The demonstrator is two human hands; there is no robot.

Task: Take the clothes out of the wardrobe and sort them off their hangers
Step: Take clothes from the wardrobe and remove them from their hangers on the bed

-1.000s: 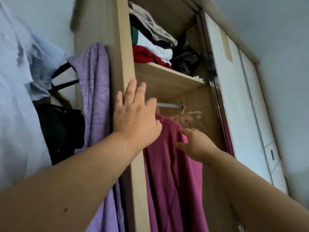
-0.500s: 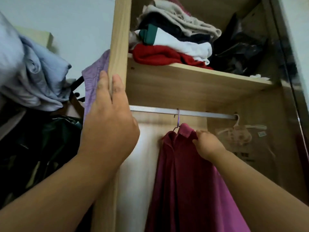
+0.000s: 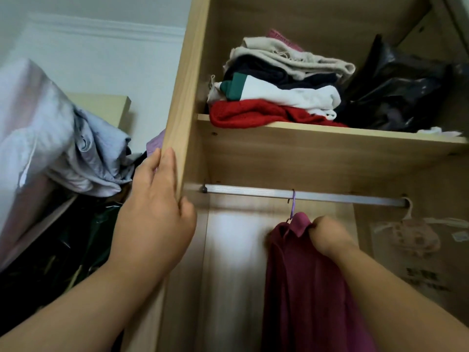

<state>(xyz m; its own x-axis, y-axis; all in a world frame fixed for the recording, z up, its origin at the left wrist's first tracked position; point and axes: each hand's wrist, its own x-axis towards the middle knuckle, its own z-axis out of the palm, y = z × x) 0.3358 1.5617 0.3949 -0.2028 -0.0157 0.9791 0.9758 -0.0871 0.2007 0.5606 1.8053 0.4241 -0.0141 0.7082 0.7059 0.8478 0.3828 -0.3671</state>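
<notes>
From the head camera, the light wooden wardrobe (image 3: 253,158) stood open, its upright front side panel (image 3: 180,97) running from the top of the frame down to the bottom. The left hand (image 3: 154,219) lay against that panel's edge, fingers straight and close together along its outer face and the thumb hooked round to the inner side, so the hand gripped the panel itself and no clothing. Between the panel and the hanging garment the pale back wall of the wardrobe showed bare, leaving open room on the left part of the silver metal hanging rail (image 3: 304,195).

A dark maroon collared shirt (image 3: 304,288) hung from the rail on a thin purple hanger hook (image 3: 293,205); the hanger's shoulders were hidden inside the cloth, and the shirt's lower part was cut off by the bottom edge. The right hand (image 3: 327,237) was closed in a fist on the shirt's collar, just right of the hook and below the rail. Further right, at the rail's end, a pale padded hanger (image 3: 411,235) was blurred and hard to make out.

On the wooden shelf (image 3: 330,138) above the rail sat a stack of folded clothes (image 3: 276,90), red at the bottom, white, dark and beige above, beside a crumpled black plastic bag (image 3: 396,92). Left of the wardrobe, a heap of pale blue fabric (image 3: 83,153) lay over dark things too dim to identify.
</notes>
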